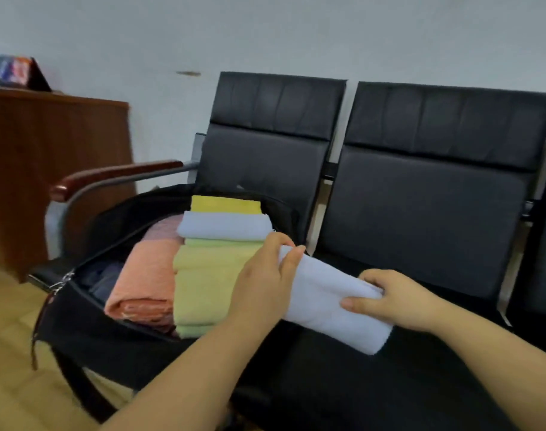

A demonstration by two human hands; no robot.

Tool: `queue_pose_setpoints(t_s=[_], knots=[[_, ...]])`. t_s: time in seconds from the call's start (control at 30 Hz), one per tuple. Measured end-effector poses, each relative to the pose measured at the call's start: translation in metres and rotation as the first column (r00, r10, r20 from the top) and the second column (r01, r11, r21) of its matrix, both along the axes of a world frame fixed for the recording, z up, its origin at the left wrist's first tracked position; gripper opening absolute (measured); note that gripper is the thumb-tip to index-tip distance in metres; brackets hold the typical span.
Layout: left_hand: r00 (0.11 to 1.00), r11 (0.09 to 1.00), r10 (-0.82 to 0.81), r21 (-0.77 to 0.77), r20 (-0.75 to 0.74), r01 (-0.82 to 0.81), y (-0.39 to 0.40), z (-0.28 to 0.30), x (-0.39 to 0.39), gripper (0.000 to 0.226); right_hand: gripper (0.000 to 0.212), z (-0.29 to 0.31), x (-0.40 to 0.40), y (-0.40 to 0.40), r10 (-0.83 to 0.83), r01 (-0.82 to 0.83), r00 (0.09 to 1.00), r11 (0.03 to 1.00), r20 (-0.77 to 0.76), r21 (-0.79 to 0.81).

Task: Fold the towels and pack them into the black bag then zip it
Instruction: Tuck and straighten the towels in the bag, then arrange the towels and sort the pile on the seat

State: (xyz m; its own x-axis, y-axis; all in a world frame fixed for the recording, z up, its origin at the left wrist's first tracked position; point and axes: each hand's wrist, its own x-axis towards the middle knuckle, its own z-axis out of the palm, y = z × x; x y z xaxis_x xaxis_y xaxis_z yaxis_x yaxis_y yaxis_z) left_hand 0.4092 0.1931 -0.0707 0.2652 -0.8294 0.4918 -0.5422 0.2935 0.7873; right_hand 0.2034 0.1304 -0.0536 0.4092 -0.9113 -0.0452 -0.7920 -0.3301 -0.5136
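An open black bag (pixel 88 331) lies on the left seat of a black bench. Inside it lie folded towels: a yellow one (pixel 225 204) at the back, a pale blue one (pixel 225 226), light green ones (pixel 206 284) in front, and an orange one (pixel 144 284) on the left. A folded white towel (pixel 324 303) sits at the bag's right edge, held by both hands. My left hand (pixel 265 278) grips its far end with curled fingers. My right hand (pixel 389 300) pinches its right side.
The black bench (pixel 420 194) runs to the right, its right seat bare. A wooden armrest (pixel 110 175) stands left of the bag. A brown wooden cabinet (pixel 47 157) is at the far left, with wooden floor (pixel 13 353) below.
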Motion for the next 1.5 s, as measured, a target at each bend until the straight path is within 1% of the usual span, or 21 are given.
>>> queue_pose_setpoints(t_s=[0.1, 0.2, 0.33, 0.43, 0.53, 0.7, 0.8, 0.83, 0.87, 0.93, 0.97, 1.0, 1.07, 1.13, 1.2, 1.27, 1.33, 1.4, 1.43, 1.47, 1.5], knots=[[0.981, 0.988, 0.151, 0.028, -0.118, -0.149, -0.002, 0.007, 0.048, 0.013, 0.032, 0.02, 0.042, -0.012, 0.041, -0.042, 0.991, 0.999, 0.13, 0.007], [0.958, 0.977, 0.198, 0.117, -0.209, -0.176, -0.013, 0.017, 0.091, 0.022, 0.024, 0.029, 0.086, -0.029, 0.034, -0.038, 0.956, 0.999, 0.293, 0.006], [0.936, 0.949, 0.262, 0.241, -0.236, -0.205, -0.034, 0.027, 0.135, 0.034, 0.044, 0.024, 0.138, -0.054, -0.05, 0.033, 0.892, 0.998, 0.45, 0.046], [0.933, 0.915, 0.312, 0.322, -0.178, -0.244, -0.053, 0.03, 0.161, 0.049, 0.062, 0.014, 0.167, -0.072, -0.125, 0.114, 0.848, 0.992, 0.515, 0.053], [0.922, 0.872, 0.37, 0.385, -0.115, -0.302, -0.073, 0.026, 0.178, 0.053, 0.072, 0.002, 0.185, -0.089, -0.177, 0.18, 0.809, 0.982, 0.561, 0.05], [0.897, 0.783, 0.442, 0.493, -0.015, -0.378, -0.094, -0.006, 0.183, 0.073, 0.066, -0.028, 0.196, -0.105, -0.169, 0.222, 0.873, 0.973, 0.457, -0.064], [0.875, 0.757, 0.485, 0.497, 0.007, -0.424, -0.099, -0.023, 0.183, 0.067, 0.06, -0.036, 0.198, -0.108, -0.178, 0.237, 0.907, 0.965, 0.382, -0.111], [0.868, 0.75, 0.493, 0.476, 0.06, -0.459, -0.1, -0.024, 0.182, 0.066, 0.058, -0.036, 0.197, -0.108, -0.187, 0.254, 0.931, 0.949, 0.312, -0.189], [0.85, 0.744, 0.499, 0.42, 0.168, -0.52, -0.1, -0.023, 0.18, 0.065, 0.056, -0.036, 0.197, -0.106, -0.185, 0.254, 0.956, 0.911, 0.229, -0.325], [0.746, 0.766, 0.504, 0.174, 0.435, -0.619, -0.097, -0.02, 0.175, 0.066, 0.049, -0.035, 0.198, -0.099, -0.083, 0.142, 0.989, 0.789, 0.126, -0.598], [0.695, 0.795, 0.481, 0.068, 0.534, -0.603, -0.096, -0.015, 0.171, 0.068, 0.053, -0.034, 0.2, -0.096, -0.009, 0.056, 0.997, 0.764, 0.076, -0.643], [0.672, 0.828, 0.415, 0.052, 0.614, -0.558, -0.097, -0.013, 0.168, 0.068, 0.062, -0.034, 0.201, -0.092, 0.051, -0.033, 0.999, 0.78, 0.012, -0.625], [0.662, 0.845, 0.196, 0.218, 0.723, -0.488, -0.1, -0.012, 0.162, 0.066, 0.071, -0.04, 0.202, -0.09, 0.09, -0.172, 0.977, 0.869, -0.195, -0.465], [0.701, 0.785, -0.015, 0.443, 0.713, -0.434, -0.1, -0.019, 0.155, 0.068, 0.073, -0.046, 0.197, -0.093, 0.085, -0.184, 0.937, 0.945, -0.34, -0.27], [0.744, 0.737, -0.083, 0.544, 0.663, -0.402, -0.1, -0.025, 0.15, 0.071, 0.076, -0.044, 0.193, -0.097, 0.087, -0.162, 0.93, 0.97, -0.356, -0.184], [0.728, 0.715, -0.064, 0.54, 0.683, -0.444, -0.1, -0.024, 0.149, 0.071, 0.076, -0.038, 0.19, -0.095, 0.107, -0.175, 0.929, 0.97, -0.355, -0.166], [0.665, 0.714, -0.022, 0.477, 0.747, -0.512, -0.097, -0.016, 0.145, 0.071, 0.074, -0.035, 0.18, -0.086, 0.11, -0.174, 0.947, 0.965, -0.302, -0.196], [0.587, 0.79, 0.055, 0.324, 0.808, -0.521, -0.09, -0.005, 0.129, 0.081, 0.07, -0.035, 0.158, -0.073, 0.083, -0.132, 0.978, 0.957, -0.193, -0.258], [0.572, 0.845, 0.081, 0.249, 0.816, -0.474, -0.085, 0.0, 0.115, 0.092, 0.069, -0.037, 0.142, -0.065, 0.066, -0.104, 0.988, 0.953, -0.14, -0.284], [0.577, 0.888, 0.067, 0.215, 0.814, -0.406, -0.08, 0.005, 0.096, 0.096, 0.069, -0.04, 0.126, -0.056, 0.048, -0.076, 0.994, 0.951, -0.101, -0.298], [0.591, 0.916, 0.016, 0.225, 0.806, -0.331, -0.076, 0.009, 0.075, 0.089, 0.07, -0.044, 0.107, -0.046, 0.029, -0.05, 0.997, 0.953, -0.075, -0.298]])
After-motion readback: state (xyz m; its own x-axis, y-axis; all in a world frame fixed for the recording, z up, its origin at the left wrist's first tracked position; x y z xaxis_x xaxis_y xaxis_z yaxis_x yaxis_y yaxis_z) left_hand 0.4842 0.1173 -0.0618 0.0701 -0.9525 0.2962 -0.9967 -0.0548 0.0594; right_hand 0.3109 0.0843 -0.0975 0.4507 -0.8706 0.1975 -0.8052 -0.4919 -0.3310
